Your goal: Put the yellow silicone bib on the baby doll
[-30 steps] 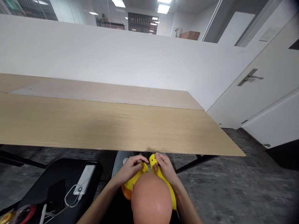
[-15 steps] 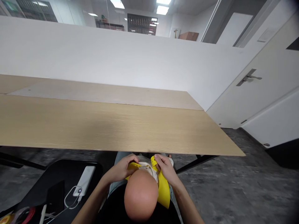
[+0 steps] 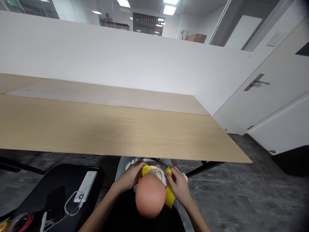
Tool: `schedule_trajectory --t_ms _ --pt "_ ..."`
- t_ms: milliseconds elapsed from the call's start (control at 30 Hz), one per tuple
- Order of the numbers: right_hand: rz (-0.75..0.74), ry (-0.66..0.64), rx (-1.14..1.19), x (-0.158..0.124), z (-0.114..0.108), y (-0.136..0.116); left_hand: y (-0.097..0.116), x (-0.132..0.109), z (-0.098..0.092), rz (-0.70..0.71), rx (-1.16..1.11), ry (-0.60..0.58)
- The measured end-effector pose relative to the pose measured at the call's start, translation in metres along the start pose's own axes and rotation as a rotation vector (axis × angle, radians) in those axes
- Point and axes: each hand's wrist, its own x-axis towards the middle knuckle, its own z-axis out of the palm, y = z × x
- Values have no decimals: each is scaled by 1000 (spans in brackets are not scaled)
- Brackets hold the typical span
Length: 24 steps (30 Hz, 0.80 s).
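A baby doll (image 3: 150,196) in a whitish patterned outfit sits on my lap below the table edge. Its bald head is towards me and hides part of the body. Yellow, a bib-like piece (image 3: 170,197) lies around its neck, with its two ends apart at either side. My left hand (image 3: 132,175) has its fingers closed at the left end, which has a round tab. At the doll's right side in the picture, my right hand (image 3: 179,184) grips the other end between thumb and fingers.
A wooden table (image 3: 108,135) stretches across in front of my lap. To the left, a black chair (image 3: 70,175) carries a white power bank (image 3: 85,187) with a cable, a dark phone-like slab (image 3: 55,203) and several small items. A white door (image 3: 277,96) stands at the right.
The doll and both hands have shifted slightly right in the picture. The left end of the yellow piece now shows its round tab, and the right part hangs less far down.
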Motion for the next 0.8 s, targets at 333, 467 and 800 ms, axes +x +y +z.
schedule_trajectory --t_ms 333,467,800 --pt "-108 211 -136 -38 30 38 -19 16 35 -46 166 116" --pt "-162 369 -126 -44 45 55 -21 18 36 -3 214 96" --pt "125 436 236 -26 51 59 -12 18 40 70 167 134"
